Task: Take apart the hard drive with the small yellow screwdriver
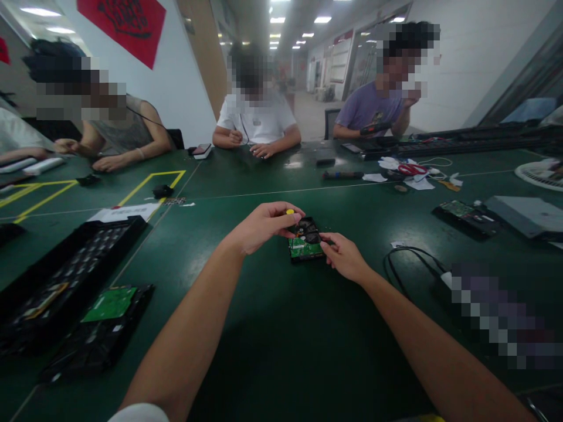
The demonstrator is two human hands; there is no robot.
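In the middle of the green table lies a hard drive (307, 248), its green circuit board facing up with black metal behind it. My left hand (269, 227) is closed over the drive's far left corner, pinching a small screwdriver (290, 212). Only the screwdriver's yellow top shows above the fingers; its shaft and tip are mostly hidden. At the drive's right edge, my right hand (345, 255) grips the side between thumb and fingers.
To the left are a long black tray (83, 264) and another drive with a green board (109, 305). On the right sit a drive (468, 217), a grey box (528, 217) and a black cable (409, 249). Several people sit across the table (246, 193).
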